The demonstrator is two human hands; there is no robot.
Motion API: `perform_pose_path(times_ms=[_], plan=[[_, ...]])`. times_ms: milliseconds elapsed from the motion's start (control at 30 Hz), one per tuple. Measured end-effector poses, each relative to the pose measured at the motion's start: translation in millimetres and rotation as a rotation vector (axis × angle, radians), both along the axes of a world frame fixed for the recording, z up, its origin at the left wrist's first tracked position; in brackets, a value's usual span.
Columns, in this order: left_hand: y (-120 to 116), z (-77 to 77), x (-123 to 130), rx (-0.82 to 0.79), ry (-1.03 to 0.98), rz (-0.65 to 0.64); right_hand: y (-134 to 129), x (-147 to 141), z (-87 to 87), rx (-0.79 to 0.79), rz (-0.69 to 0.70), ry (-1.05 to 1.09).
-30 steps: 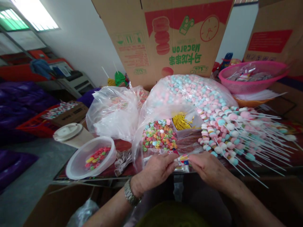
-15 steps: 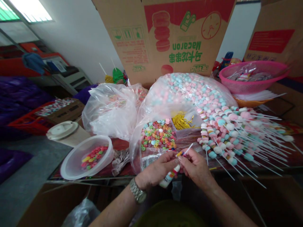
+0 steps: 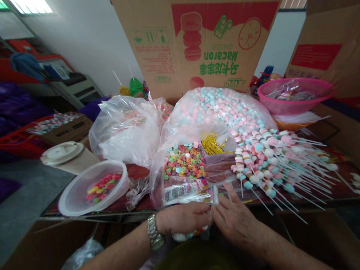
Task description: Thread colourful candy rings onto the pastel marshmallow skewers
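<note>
My left hand, with a metal watch on its wrist, is closed at the table's front edge, its fingertips pressed together. Below its palm shows a clear-wrapped candy skewer with colourful pieces, mostly covered by the hand. My right hand is right beside it, fingers stretched forward and somewhat blurred. Those fingers are close to a clear plastic edge; whether they grip it is unclear. Just beyond both hands lie printed clear bags. Gold twist ties fill a small box farther back.
Ring candies lie behind the bags. A big bag of pastel candies stands at the back. Skewers are piled on the right. On the left are a plastic bowl, a lidded cup and a white plastic bag.
Both hands have come down and nearer to me. The white stick and gold tie between the fingertips no longer show. My right fingers have straightened, and the wrapped skewer is lower.
</note>
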State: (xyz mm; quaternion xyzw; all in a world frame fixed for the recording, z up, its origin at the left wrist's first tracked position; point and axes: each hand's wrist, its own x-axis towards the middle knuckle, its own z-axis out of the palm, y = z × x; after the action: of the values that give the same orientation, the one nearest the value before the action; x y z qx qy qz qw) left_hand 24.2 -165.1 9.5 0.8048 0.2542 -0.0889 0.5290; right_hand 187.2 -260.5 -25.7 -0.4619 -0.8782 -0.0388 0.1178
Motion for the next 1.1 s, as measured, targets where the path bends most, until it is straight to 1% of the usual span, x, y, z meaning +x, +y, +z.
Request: perform_pose_path(times_ms=[33,67,100,133,167,200,233,267,300,333,367,400,433,467,500,533,567,633,667,733,833,933,1033,1100], plan=[[-4,1.1,-1,0.123,0.034,-0.137,-5,-4,-5.1,-0.124,-0.028,0.048],[-7,2.6,-3,0.285,0.051,-0.262,-10,-9,-9.3,-0.272,-0.081,0.152],[-10,4.3,-5,0.458,0.047,-0.357,-14,-14,-12.6,-0.459,-0.154,0.314],[-12,5.9,-6,0.623,0.013,-0.425,-18,-20,-14.7,-0.66,-0.235,0.505],[-13,7.0,-8,0.761,-0.044,-0.479,-19,-25,-15.7,-0.852,-0.305,0.693],[-13,7.4,-10,0.865,-0.108,-0.517,-20,-30,-15.6,-1.022,-0.349,0.857],[-12,6.8,-13,0.938,-0.166,-0.535,-20,-32,-14.4,-1.151,-0.362,0.983],[-10,5.1,-15,0.985,-0.211,-0.519,-20,-30,-12.4,-1.219,-0.35,1.06],[-8,2.4,-18,1.005,-0.239,-0.473,-19,-26,-10.0,-1.196,-0.339,1.087],[-6,-1.2,-21,0.995,-0.258,-0.389,-18,-17,-7.7,-1.074,-0.356,1.073],[-5,-5.2,-23,0.948,-0.271,-0.266,-18,-6,-6.2,-0.899,-0.402,1.015],[-3,-9.4,-24,0.868,-0.284,-0.113,-19,8,-6.1,-0.675,-0.465,0.889],[-3,-13.2,-25,0.764,-0.296,0.051,-21,23,-7.8,-0.436,-0.539,0.7],[-3,-16.4,-25,0.649,-0.306,0.206,-23,36,-11.2,-0.271,-0.584,0.489],[-4,-18.8,-23,0.534,-0.316,0.341,-26,48,-16.1,-0.161,-0.599,0.296],[-5,-20.1,-21,0.431,-0.328,0.448,-29,57,-21.9,-0.105,-0.587,0.136],[-7,-20.6,-18,0.344,-0.338,0.526,-31,63,-27.9,-0.084,-0.557,0.025],[-9,-19.5,-12,0.22,-0.352,0.632,-34,69,-37.9,-0.055,-0.513,-0.051],[-10,-18.4,-9,0.179,-0.358,0.664,-35,70,-40.6,-0.05,-0.509,-0.037],[-10,-16.3,-7,0.115,-0.356,0.693,-33,70,-40.6,-0.079,-0.526,0.043],[-8,-16.2,-8,0.046,-0.345,0.696,-25,73,-29.0,-0.181,-0.532,0.137],[-8,-20.3,-6,-0.006,-0.334,0.722,-8,73,-10.5,-0.208,-0.516,0.138],[-8,-24.6,0,-0.107,-0.338,0.808,20,65,6.5,-0.174,-0.552,0.049],[-8,-25.0,3,-0.163,-0.352,0.845,44,57,12.3,-0.159,-0.566,-0.001]])
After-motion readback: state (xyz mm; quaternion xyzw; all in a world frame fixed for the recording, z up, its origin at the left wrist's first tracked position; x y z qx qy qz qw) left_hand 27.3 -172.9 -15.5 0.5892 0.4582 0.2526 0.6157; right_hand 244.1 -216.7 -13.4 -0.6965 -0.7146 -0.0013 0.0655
